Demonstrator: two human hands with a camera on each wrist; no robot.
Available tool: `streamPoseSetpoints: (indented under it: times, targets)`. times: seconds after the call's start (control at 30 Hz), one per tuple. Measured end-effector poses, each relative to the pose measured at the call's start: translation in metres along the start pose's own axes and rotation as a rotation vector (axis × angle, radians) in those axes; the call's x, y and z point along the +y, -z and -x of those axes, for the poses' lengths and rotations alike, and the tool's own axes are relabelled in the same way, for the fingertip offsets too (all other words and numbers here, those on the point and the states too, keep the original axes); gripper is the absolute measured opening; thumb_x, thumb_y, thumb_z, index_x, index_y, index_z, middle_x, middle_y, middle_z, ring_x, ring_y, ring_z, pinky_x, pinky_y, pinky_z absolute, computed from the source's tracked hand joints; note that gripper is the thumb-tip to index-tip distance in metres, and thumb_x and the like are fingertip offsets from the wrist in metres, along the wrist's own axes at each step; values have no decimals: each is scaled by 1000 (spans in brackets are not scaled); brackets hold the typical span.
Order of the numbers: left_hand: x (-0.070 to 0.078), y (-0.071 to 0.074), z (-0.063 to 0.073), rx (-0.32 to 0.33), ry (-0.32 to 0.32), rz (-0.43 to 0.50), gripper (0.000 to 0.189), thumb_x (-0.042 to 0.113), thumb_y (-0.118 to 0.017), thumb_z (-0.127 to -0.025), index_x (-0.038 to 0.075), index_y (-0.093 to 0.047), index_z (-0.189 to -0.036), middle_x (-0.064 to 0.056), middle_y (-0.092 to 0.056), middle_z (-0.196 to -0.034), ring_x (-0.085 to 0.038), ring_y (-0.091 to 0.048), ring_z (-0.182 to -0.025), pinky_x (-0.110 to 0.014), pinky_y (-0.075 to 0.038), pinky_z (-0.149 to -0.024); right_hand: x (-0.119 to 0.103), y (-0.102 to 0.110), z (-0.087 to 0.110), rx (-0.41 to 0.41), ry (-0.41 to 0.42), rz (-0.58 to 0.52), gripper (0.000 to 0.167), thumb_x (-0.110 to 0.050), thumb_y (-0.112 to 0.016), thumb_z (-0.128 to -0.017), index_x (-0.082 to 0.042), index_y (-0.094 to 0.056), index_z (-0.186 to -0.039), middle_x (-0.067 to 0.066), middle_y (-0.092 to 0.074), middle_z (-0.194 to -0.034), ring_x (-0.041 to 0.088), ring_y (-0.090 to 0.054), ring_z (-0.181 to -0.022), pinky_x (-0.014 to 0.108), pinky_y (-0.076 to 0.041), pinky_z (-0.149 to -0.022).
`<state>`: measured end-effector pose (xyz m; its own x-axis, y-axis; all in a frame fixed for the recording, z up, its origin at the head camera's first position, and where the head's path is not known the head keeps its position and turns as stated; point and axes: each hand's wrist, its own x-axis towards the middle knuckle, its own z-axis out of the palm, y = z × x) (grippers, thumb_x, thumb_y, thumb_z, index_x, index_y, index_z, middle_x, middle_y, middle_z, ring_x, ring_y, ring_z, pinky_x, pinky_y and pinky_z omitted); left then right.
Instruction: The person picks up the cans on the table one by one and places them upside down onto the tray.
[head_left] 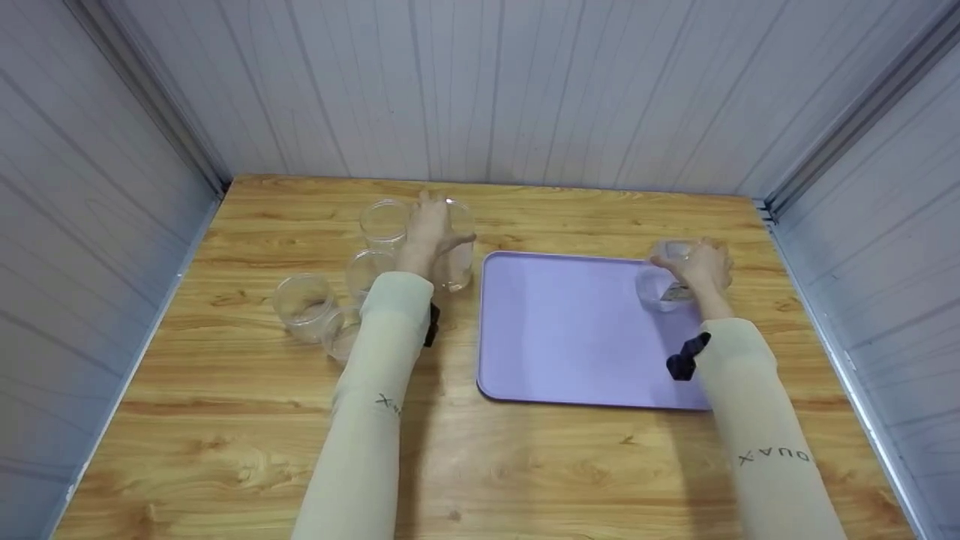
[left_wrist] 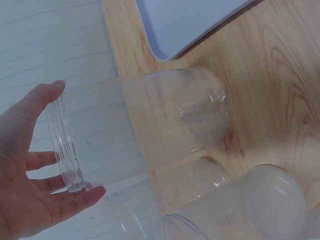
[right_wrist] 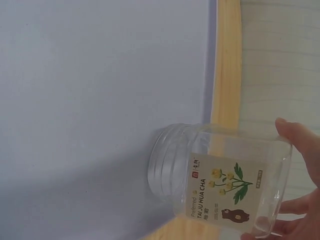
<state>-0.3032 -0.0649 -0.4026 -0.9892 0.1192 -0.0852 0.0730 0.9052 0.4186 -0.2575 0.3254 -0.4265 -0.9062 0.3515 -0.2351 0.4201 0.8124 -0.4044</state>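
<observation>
My left hand [head_left: 429, 229] grips a tall clear plastic jar [head_left: 456, 271] around its rim, with thumb and fingers spread to either side. That jar [left_wrist: 150, 120] stands upright on the wooden table, just left of the lavender tray [head_left: 570, 330]. At the tray's far right corner my right hand [head_left: 706, 264] holds a shorter clear jar [head_left: 658, 289] by its base. In the right wrist view this jar [right_wrist: 175, 170] is upside down, its threaded mouth right at the tray surface. A label with yellow flowers and a bear [right_wrist: 227, 192] faces the camera.
Several more clear jars stand left of my left hand, among them a back jar [head_left: 384, 221] and a front-left jar [head_left: 304, 304]; my left sleeve [head_left: 375, 405] partly covers some. Panelled walls [head_left: 495, 90] enclose the wooden table [head_left: 525, 472] at the back and sides.
</observation>
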Motion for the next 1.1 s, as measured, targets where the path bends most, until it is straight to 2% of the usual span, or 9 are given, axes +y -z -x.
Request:
streamPoseSetpoints:
  times: [0.13,0.23,0.43,0.53,0.67,0.87,1.0,1.1]
  targets:
    - [-1,0,2,17,4,25,86,45,-68,-72,-6,-32,-132,-25,-24,-132,-38,-32,-119,-39,-33,-97,0,0,0,-10,-14,-7,107,-60,-61,-70,9,-14,-137,35,-1,-138,49,-7,-125,59,-17,-97]
    - [-2,1,3,23,3,20,86,45,-68,-72,-5,-32,-132,-25,-25,-132,-38,-33,-118,-39,-34,-96,-2,1,0,-11,-39,-8,105,-59,-61,-70,10,-17,-136,34,-4,-138,48,-12,-124,58,-19,-97]
    - [-3,6,4,27,16,21,87,46,-67,-72,-5,-31,-133,-26,-24,-134,-41,-30,-120,-42,-34,-96,-6,2,3,-15,-53,12,111,-65,-55,-71,10,-6,-137,39,-10,-133,52,-18,-118,59,-23,-93]
    - [-2,8,5,40,19,22,87,47,-66,-72,-6,-32,-132,-25,-26,-132,-43,-31,-118,-42,-37,-94,-9,4,4,18,-45,10,111,-67,-52,-71,7,-4,-138,40,-16,-130,53,-17,-118,61,-20,-93]
    - [-1,12,6,60,23,29,87,47,-67,-72,-7,-34,-130,-25,-28,-131,-42,-33,-117,-41,-37,-93,-15,6,7,80,2,-2,102,-59,-57,-74,5,-10,-138,38,-16,-131,51,-15,-119,61,-18,-94]
    - [3,17,9,90,23,43,89,51,-65,-72,-5,-33,-133,-25,-29,-131,-39,-34,-117,-40,-34,-96,-25,6,13,147,110,-17,87,-40,-63,-79,8,-18,-135,35,-19,-130,47,-20,-118,56,-24,-94]
    - [6,17,11,117,20,48,90,54,-64,-71,0,-31,-136,-27,-26,-135,-41,-33,-118,-43,-30,-99,-32,5,17,158,162,-21,83,-37,-62,-81,11,-19,-134,35,-23,-129,46,-23,-117,53,-27,-95]
    - [8,18,13,150,11,49,90,56,-64,-70,1,-33,-135,-26,-30,-132,-40,-37,-115,-42,-29,-98,-38,3,19,172,184,-52,81,-37,-61,-81,9,-21,-134,33,-25,-129,45,-25,-118,50,-27,-96]
